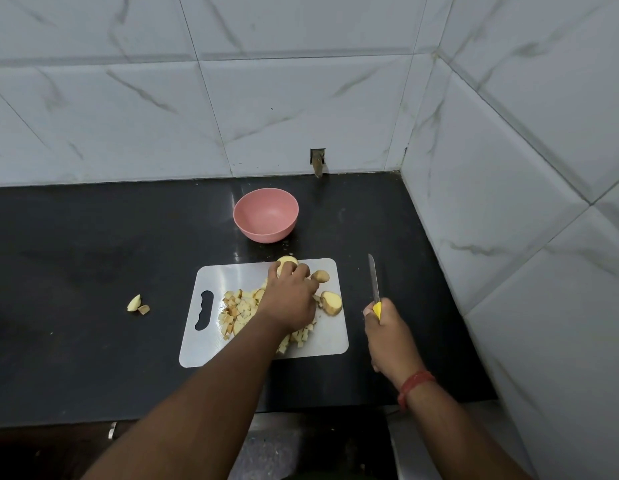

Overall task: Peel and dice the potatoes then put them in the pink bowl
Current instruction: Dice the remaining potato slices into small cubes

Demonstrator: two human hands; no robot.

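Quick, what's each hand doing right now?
Left hand: grips a potato at the far edge of the board.
Right hand: holds the knife, blade pointing away, off the board.

The counter [93, 244] is black polished stone, glossy. The wall tiles [301, 109] are smooth white marble-look, slightly shiny. The cutting board [232, 275] is pale matt plastic. At its 12 o'clock, the pink bowl [265, 215] looks matt plastic. The knife [374, 282] has a metal blade and a glossy yellow handle.

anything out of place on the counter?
Yes: two potato pieces lie on the black counter, left of the cutting board and apart from the diced pile. The pink bowl holds nothing.
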